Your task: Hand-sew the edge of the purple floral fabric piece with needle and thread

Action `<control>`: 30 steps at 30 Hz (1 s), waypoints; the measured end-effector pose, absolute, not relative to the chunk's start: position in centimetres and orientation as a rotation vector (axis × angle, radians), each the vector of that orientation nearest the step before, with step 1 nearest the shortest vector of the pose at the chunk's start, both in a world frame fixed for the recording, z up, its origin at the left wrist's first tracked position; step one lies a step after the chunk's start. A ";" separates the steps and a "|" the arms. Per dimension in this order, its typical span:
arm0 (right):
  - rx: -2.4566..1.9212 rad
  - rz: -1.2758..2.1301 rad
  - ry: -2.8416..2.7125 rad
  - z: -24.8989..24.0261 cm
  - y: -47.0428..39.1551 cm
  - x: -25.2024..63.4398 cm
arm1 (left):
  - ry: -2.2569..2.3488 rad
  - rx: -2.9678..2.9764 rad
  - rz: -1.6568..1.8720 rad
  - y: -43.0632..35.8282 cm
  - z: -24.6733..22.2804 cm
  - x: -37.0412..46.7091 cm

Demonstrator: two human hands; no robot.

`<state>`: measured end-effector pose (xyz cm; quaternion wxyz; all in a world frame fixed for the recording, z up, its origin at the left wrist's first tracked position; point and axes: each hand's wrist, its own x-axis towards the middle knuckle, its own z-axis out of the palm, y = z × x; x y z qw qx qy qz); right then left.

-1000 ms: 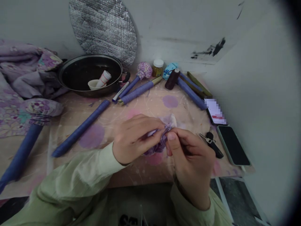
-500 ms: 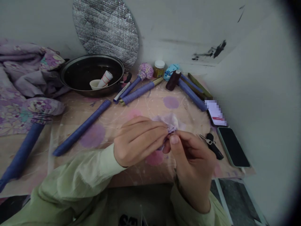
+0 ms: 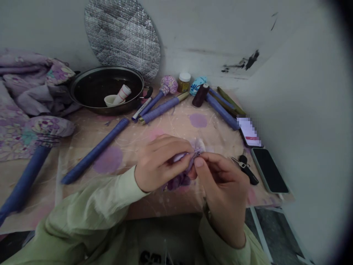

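Observation:
A small gathered piece of purple cloth [image 3: 178, 181] is bunched between my two hands over the table, with a paler part showing beyond the fingers. My left hand [image 3: 162, 160] is closed round it from the left, thumb pressed on the folds. From the right, my right hand [image 3: 220, 184] pinches the gathered edge between thumb and forefinger, close to the left fingertips. A thin light line stands up at the gathers; whether it is a needle or thread I cannot tell. The right fingertips partly hide the pinched spot.
Blue-wrapped sticks [image 3: 95, 151] lie left, one with a floral cloth head [image 3: 49, 129]. Behind stand a black pan [image 3: 85, 86], a lidded jar [image 3: 184, 82] and a dark thread spool [image 3: 200, 95]. Thread snips [image 3: 245, 169] and two phones [image 3: 270, 171] lie right, by the wall.
My left thumb now shows on the near side of the cloth, and more purple cloth hangs below the left hand. Both hands stay close together; the view has shifted slightly.

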<state>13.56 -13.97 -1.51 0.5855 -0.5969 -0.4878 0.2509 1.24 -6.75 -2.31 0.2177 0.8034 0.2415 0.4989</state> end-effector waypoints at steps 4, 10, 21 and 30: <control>-1.413 0.604 -1.159 -1.4 -13.8 13.6 | 0.631 2.241 1.379 -6.6 -2.4 1.2; -1.431 0.527 -1.178 -1.5 -14.0 13.6 | 0.617 2.266 1.358 -6.4 -2.6 1.2; -1.486 0.477 -1.381 -1.1 -13.0 17.6 | 0.524 2.289 1.353 -5.6 -2.9 1.1; -1.320 0.929 -1.483 -0.4 -9.7 18.6 | 0.480 2.286 1.267 -5.6 -2.7 1.2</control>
